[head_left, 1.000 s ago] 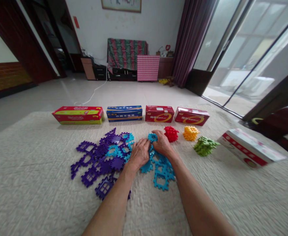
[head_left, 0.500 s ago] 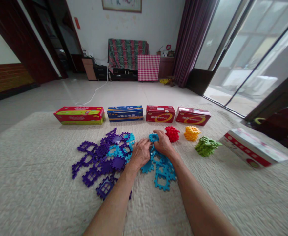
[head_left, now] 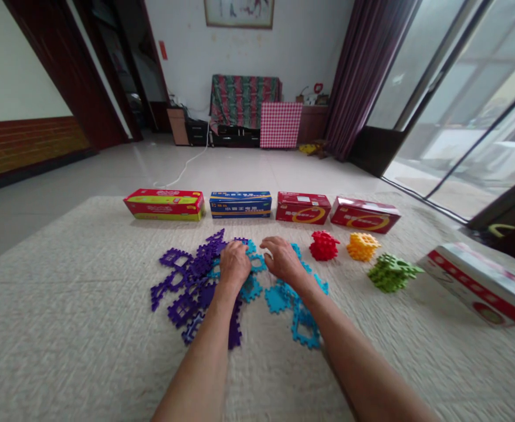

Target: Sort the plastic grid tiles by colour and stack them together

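My left hand (head_left: pixel 234 264) is lowered over the right side of a pile of flat purple toothed building pieces (head_left: pixel 202 264), with its fingers curled downward. What those fingers hold, if anything, is hidden beneath them. Light blue toothed pieces (head_left: pixel 251 289) lie beside that hand, mixed into the pile's right edge. My right hand (head_left: pixel 281 258) hovers above a second group of light blue pieces (head_left: pixel 278 299), its thumb and fingers apart and nothing visible between them. Some pieces have window-like openings. Both forearms cover part of the pieces.
A red piece stack (head_left: pixel 324 245), a yellow one (head_left: pixel 362 246) and a green one (head_left: pixel 393 272) stand to the right. Behind is a row of boxes: red-yellow (head_left: pixel 165 205), blue (head_left: pixel 240 205) and two red. A white-red box (head_left: pixel 481 284) lies at far right.
My left hand has moved left, from the blue pieces toward the purple pile. My right hand has drawn back from a blue piece, its fingers now apart. The camera view has shifted slightly left.
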The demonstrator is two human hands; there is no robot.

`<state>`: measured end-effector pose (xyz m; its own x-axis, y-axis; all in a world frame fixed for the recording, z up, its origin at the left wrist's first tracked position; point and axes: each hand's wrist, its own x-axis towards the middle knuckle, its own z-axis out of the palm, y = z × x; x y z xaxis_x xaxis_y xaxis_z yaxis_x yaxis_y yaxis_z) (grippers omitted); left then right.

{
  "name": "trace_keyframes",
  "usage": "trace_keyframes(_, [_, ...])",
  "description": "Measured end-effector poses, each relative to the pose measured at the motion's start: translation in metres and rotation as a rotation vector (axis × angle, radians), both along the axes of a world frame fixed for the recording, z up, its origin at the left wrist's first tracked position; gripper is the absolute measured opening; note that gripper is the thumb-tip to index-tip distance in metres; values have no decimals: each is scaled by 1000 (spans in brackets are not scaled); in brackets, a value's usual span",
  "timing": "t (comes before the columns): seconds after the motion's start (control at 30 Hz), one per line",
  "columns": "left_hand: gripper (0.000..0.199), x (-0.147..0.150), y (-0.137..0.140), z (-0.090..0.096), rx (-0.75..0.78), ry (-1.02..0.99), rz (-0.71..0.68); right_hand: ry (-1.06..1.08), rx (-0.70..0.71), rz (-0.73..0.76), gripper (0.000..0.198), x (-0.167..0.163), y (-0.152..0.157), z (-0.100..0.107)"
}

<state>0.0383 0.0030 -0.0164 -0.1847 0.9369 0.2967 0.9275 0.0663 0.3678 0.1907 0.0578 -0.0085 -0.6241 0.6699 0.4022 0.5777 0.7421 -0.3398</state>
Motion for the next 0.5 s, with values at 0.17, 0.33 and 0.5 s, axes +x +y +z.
trace_keyframes(0.17, [31,-16,-2,0,-35,22,74,-234,-73,49,45,-35,17,10])
trace_keyframes(0.33, [30,-15,-1,1,-38,-9,102,-320,-118,97,53,-48,28,11])
trace_keyframes(0.5, [31,-15,-1,0,-20,-22,103,-351,-106,83,47,-45,26,13])
